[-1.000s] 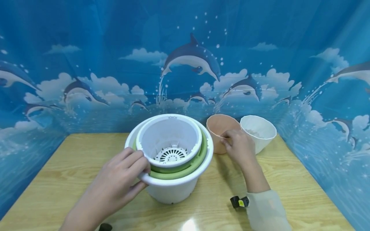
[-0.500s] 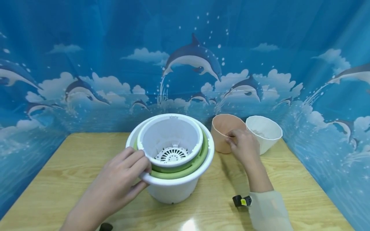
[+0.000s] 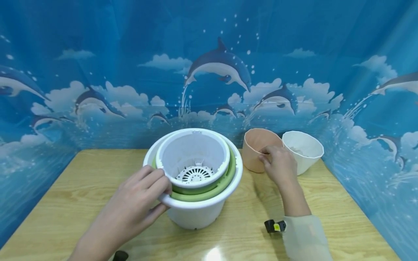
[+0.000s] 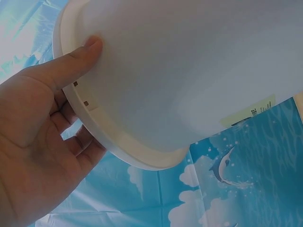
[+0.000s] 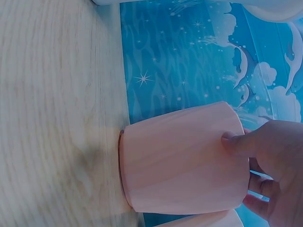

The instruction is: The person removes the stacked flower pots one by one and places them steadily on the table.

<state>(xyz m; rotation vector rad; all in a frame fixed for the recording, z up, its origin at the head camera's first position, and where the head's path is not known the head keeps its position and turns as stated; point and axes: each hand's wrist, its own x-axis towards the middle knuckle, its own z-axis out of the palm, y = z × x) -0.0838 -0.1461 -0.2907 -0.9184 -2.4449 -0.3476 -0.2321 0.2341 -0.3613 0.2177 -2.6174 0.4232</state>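
My left hand (image 3: 137,195) grips the rim of a large white flower pot (image 3: 196,215), thumb on the outer wall and fingers over the edge, as the left wrist view confirms. Nested inside that pot are a green pot (image 3: 202,195) and a smaller white pot (image 3: 192,148) with a slotted bottom. My right hand (image 3: 281,165) pinches the near rim of a terracotta-coloured pot (image 3: 253,159), its thumb outside in the right wrist view. Touching or nearly touching this pot on the right stands a white faceted pot (image 3: 303,148) with something pale and unclear inside.
All the pots stand on a wood-grain table (image 3: 107,170). A blue dolphin-print curtain (image 3: 156,79) closes off the back and both sides. A black wrist device (image 3: 275,226) sits by the right sleeve (image 3: 305,235).
My right hand has slid the terracotta-coloured pot to the right, away from the nested pots. The white faceted pot has shifted right along with it. My left hand keeps its grip.
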